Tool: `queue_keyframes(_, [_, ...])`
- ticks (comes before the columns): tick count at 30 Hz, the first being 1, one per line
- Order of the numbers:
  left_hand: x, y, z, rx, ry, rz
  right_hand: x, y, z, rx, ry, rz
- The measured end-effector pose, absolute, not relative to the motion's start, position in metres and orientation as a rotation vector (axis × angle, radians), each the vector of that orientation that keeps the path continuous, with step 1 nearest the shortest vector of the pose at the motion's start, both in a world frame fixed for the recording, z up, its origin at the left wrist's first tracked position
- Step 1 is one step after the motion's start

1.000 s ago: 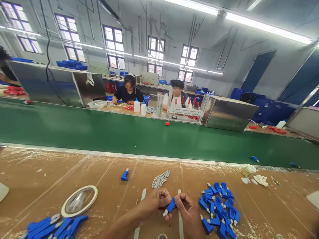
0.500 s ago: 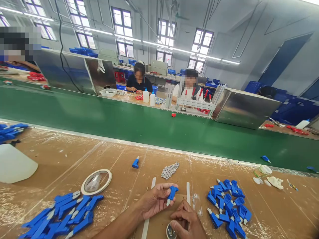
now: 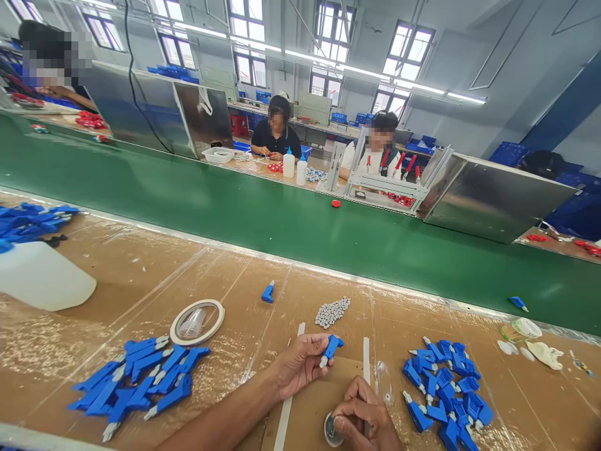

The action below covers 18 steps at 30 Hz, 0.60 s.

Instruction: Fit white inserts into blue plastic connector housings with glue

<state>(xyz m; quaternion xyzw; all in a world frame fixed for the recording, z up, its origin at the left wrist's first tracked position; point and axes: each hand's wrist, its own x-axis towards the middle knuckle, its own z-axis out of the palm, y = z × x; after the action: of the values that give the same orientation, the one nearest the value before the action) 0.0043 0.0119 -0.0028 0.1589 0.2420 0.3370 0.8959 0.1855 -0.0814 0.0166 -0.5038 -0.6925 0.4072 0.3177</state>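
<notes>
My left hand [image 3: 300,368] grips a small blue plastic part [image 3: 334,345] between thumb and fingers, its pale tip pointing down. Close by on the right, my right hand [image 3: 364,416] is curled with thumb and fingers together at a small round dish [image 3: 330,430]. What those fingers pinch, if anything, is hidden. Just beyond my left hand lies a heap of little grey pieces [image 3: 332,312]. Loose piles of similar blue parts with pale tips lie at the left [image 3: 141,376] and right [image 3: 441,382], and a single blue part [image 3: 267,293] lies farther back.
A roll of tape [image 3: 220,316] lies left of my hands, with a large translucent bottle [image 3: 51,275] beyond it. A clear cup [image 3: 521,329] rests at the right. Past the table runs a green conveyor belt [image 3: 235,210]; several people sit across it.
The view has tilted down and turned slightly left. My left hand still holds the blue part, and my right hand remains at the dish.
</notes>
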Motion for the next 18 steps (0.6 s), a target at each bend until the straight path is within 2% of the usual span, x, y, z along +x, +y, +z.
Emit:
queue_keyframes(11, [0.01,0.004,-0.004,0.359,0.49,0.676,0.189,-0.075,0.019,-1.311,-0.844,1.455])
queue_keyframes(14, [0.011,0.003,-0.003,0.396,0.488,0.653,0.19,-0.069,0.026,-1.274,-0.824,1.406])
queue_keyframes(18, [0.011,0.002,-0.001,0.431,0.516,0.625,0.192,-0.061,0.033,-1.327,-1.062,1.176])
